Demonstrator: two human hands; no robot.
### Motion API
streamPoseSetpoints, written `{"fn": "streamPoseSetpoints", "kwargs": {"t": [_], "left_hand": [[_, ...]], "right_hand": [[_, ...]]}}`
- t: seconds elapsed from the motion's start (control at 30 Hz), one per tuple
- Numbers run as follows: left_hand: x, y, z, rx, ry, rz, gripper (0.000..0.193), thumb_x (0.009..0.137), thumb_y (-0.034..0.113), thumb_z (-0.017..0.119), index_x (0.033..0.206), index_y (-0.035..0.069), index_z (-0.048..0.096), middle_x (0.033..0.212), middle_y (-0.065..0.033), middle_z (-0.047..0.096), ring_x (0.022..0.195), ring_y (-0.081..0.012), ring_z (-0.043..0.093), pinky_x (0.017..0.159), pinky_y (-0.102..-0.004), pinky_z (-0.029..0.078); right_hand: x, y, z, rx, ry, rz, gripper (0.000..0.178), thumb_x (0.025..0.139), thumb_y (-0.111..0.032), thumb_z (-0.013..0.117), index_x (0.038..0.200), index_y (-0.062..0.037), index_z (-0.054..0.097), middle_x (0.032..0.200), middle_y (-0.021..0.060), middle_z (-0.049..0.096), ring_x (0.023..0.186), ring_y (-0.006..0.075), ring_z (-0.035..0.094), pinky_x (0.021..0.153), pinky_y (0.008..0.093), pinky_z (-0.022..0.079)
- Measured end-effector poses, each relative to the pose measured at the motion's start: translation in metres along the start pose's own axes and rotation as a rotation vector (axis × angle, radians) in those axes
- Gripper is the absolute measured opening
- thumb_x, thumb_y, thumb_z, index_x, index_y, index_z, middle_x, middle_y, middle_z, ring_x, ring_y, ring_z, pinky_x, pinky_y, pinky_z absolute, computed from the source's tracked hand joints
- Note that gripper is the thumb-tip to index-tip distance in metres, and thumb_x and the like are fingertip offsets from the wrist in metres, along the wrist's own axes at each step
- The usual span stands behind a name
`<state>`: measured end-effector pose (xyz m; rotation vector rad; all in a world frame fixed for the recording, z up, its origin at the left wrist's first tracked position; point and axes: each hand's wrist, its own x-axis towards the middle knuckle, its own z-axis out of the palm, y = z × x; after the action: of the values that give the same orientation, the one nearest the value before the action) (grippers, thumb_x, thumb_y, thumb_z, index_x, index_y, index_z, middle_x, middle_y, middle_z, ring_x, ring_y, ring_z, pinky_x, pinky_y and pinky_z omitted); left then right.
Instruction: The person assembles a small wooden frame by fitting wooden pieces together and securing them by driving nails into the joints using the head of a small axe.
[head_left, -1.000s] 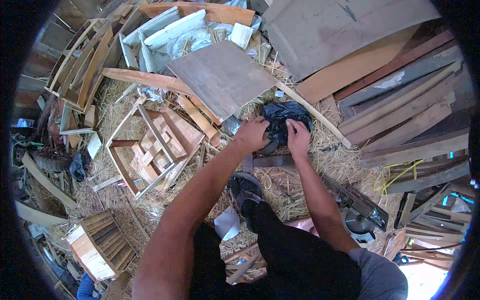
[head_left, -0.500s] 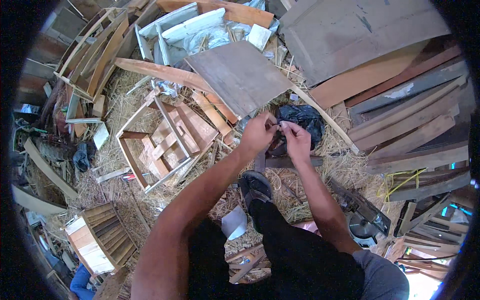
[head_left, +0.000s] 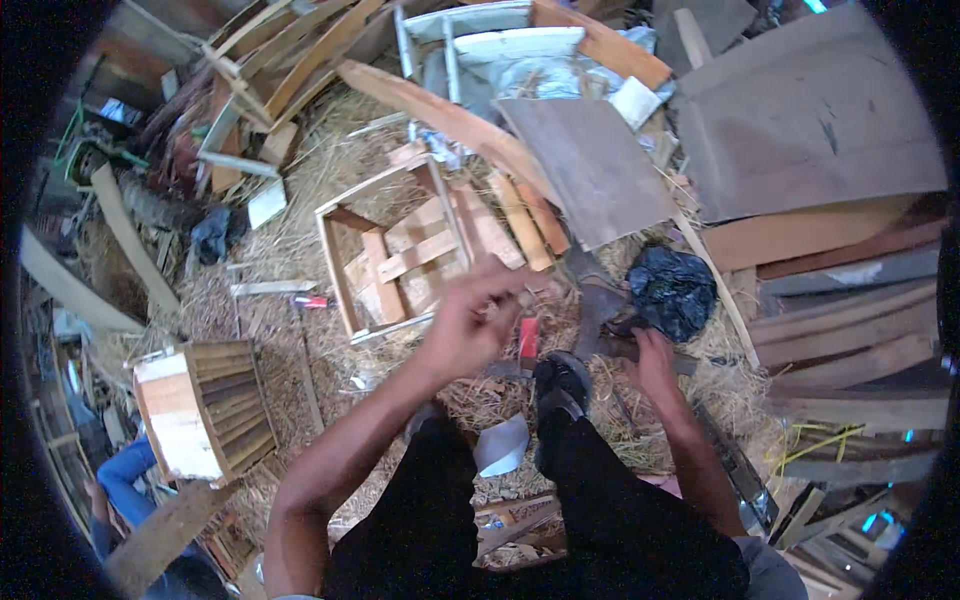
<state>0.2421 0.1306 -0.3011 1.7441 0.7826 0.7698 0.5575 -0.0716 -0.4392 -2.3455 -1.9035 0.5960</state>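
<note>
My left hand [head_left: 478, 318] is raised beside the open wooden frame [head_left: 385, 320], fingers curled in a pinch and smeared by motion. Whatever small thing it may hold cannot be made out. Lower and to the right, my right hand [head_left: 656, 365] reaches down with fingers stretched out, next to a dark object [head_left: 628, 324] and just in front of a black plastic bag [head_left: 672, 292]. Between the hands, a red object [head_left: 528, 338] stands near my right shoe [head_left: 562, 383]. A dark brown piece [head_left: 595, 305] lies beyond it.
Straw and shavings cover the ground. A grey panel [head_left: 590, 170] lies ahead, with stacked boards [head_left: 850, 340] at right. A slatted wooden box [head_left: 205, 410] stands at left, near another person's blue-clad leg [head_left: 128, 475]. A red-handled tool [head_left: 310, 302] lies by the frame.
My hands, together before, have parted: the left moved left, the right went down to the right beside the black bag. The view has shifted, and the red object has come into sight.
</note>
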Motion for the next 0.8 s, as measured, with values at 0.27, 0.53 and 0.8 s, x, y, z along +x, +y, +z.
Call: {"fn": "streamPoseSetpoints", "kwargs": {"t": [0.27, 0.53, 0.8], "left_hand": [[0.010, -0.079, -0.108, -0.101, 0.342, -0.471, 0.022, 0.088, 0.007, 0.070, 0.109, 0.001, 0.068, 0.091, -0.0075, 0.072, 0.082, -0.0131, 0.067, 0.075, -0.0286, 0.054], [0.039, -0.157, -0.097, 0.298, 0.025, -0.522, 0.023, 0.081, 0.017, 0.075, 0.099, 0.003, 0.076, 0.086, -0.0105, 0.074, 0.075, -0.0190, 0.068, 0.073, -0.0339, 0.054], [0.026, -0.178, -0.078, 0.299, 0.040, -0.441, 0.020, 0.077, 0.011, 0.067, 0.094, 0.006, 0.077, 0.080, -0.0176, 0.072, 0.072, -0.0258, 0.071, 0.072, -0.0350, 0.056]], "right_hand": [[0.016, -0.001, -0.018, 0.024, -0.277, -0.074, 0.055, 0.073, -0.021, 0.081, 0.119, -0.0017, 0.057, 0.117, 0.0216, 0.058, 0.112, 0.0404, 0.054, 0.095, 0.0467, 0.044], [0.030, -0.041, -0.056, 0.142, -0.510, -0.074, 0.048, 0.073, -0.029, 0.081, 0.109, -0.0017, 0.064, 0.104, 0.0216, 0.063, 0.097, 0.0390, 0.061, 0.086, 0.0453, 0.049], [0.045, -0.117, -0.051, 0.401, -0.371, 0.044, 0.047, 0.075, -0.027, 0.082, 0.107, 0.0001, 0.061, 0.096, 0.0206, 0.063, 0.094, 0.0352, 0.063, 0.083, 0.0430, 0.050]]}}
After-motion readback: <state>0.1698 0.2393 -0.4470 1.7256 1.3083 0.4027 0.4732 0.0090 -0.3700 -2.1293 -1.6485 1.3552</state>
